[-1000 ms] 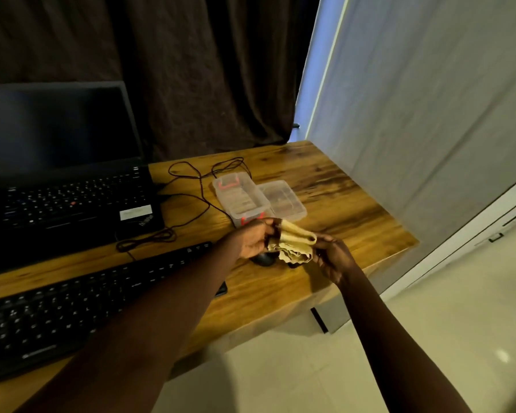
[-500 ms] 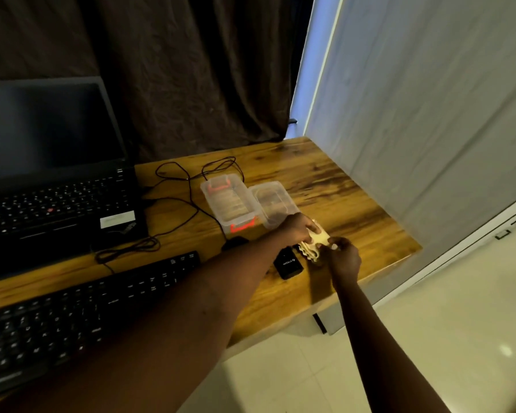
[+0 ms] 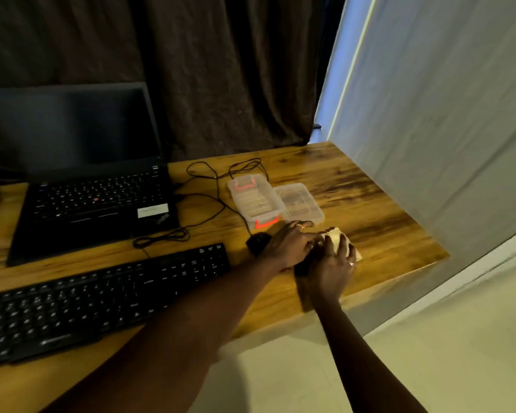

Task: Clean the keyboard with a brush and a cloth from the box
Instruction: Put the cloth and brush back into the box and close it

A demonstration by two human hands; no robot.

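Lowered from mid-air, the crumpled beige cloth (image 3: pixel 337 237) now sits on the wooden desk (image 3: pixel 370 201) at five o'clock from the clear plastic box (image 3: pixel 254 199), the right hand (image 3: pixel 329 271) curling its fingers over it and the left hand (image 3: pixel 289 242) laying near-straight fingers against it, so wiping the black keyboard (image 3: pixel 102 296) likely follows.

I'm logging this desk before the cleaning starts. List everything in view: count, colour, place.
laptop: 1, black, open, back left of desk
keyboard: 1, black, front left
box: 1, clear with red latches, open, mid-desk
lid: 1, clear, right beside box
cable: count unclear, black, looped between laptop and box
mouse: 1, black, in front of box
cloth: 1, beige, bunched under the hands
desk: 1, brown wood
curtain: 1, dark brown, behind desk
wall: 1, white, right
left hand: 1, touches cloth
right hand: 1, holds cloth
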